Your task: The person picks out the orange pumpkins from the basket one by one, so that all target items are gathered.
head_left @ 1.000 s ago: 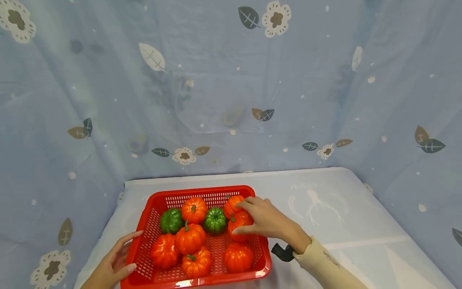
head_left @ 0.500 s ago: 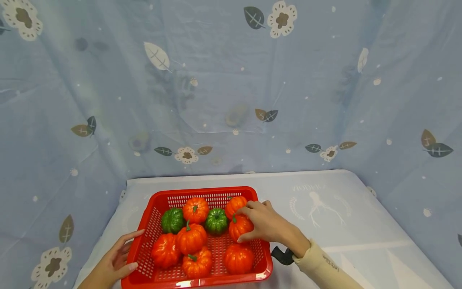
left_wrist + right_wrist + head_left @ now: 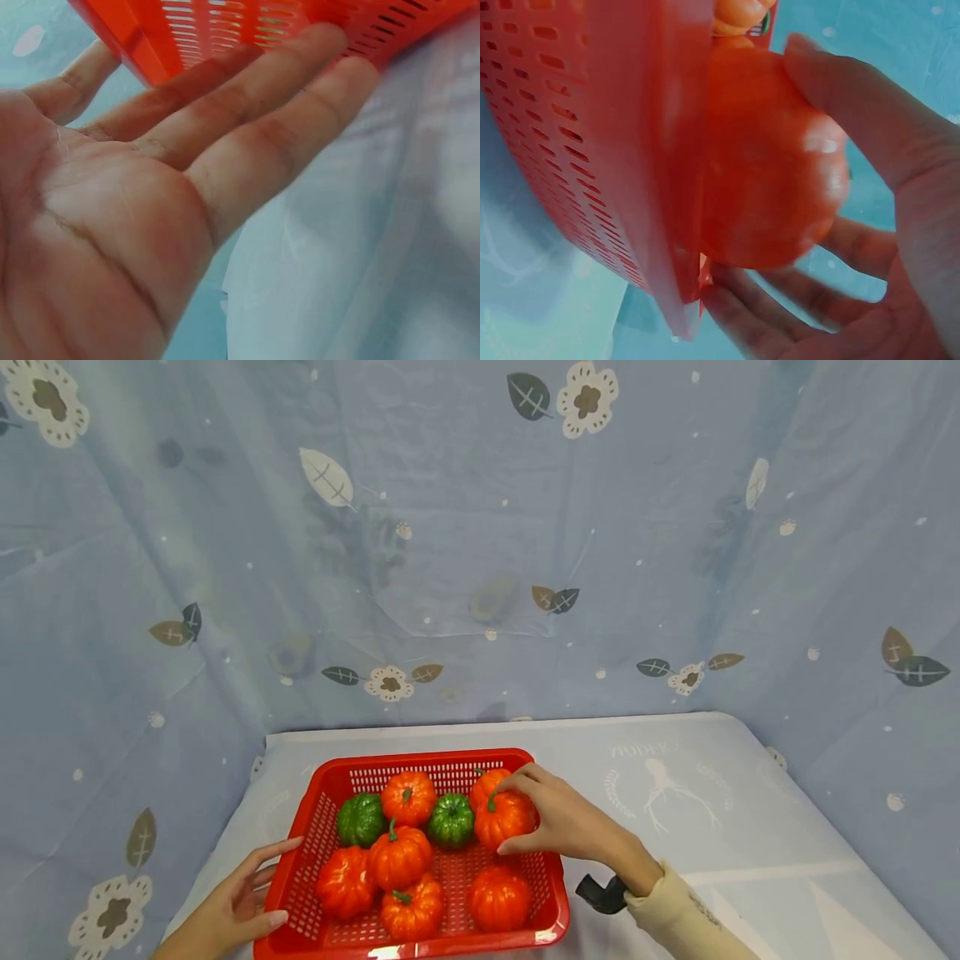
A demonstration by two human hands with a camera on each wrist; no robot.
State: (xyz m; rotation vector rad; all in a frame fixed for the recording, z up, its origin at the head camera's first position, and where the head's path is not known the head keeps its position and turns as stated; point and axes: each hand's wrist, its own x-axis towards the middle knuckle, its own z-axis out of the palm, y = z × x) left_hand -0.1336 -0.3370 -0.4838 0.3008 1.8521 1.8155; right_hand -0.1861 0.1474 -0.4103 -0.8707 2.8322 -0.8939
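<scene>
A red plastic basket (image 3: 420, 757) with slotted walls holds several glossy orange pumpkins and two green ones. My right hand (image 3: 573, 818) holds a small orange pumpkin (image 3: 504, 823) by its sides, thumb toward me, near the basket's right rim. The right wrist view shows this same pumpkin (image 3: 772, 165) at rim height, between the thumb and the spread fingers. On the basket's left side, my left hand (image 3: 236, 906) touches the rim with thumb and forefinger. Its fairly straight fingers (image 3: 255, 157) lie along the outer wall in the left wrist view.
Inside the basket are a green pumpkin (image 3: 452, 821) in the middle, another green pumpkin (image 3: 361, 819) at left and an orange pumpkin (image 3: 499, 898) at front right. A pale patterned cloth (image 3: 675, 777) covers the table; a blue flowered curtain (image 3: 480, 543) hangs behind.
My right hand has taken hold of the orange pumpkin and raised it a little from its spot at the basket's right side. The left hand stays at the left rim.
</scene>
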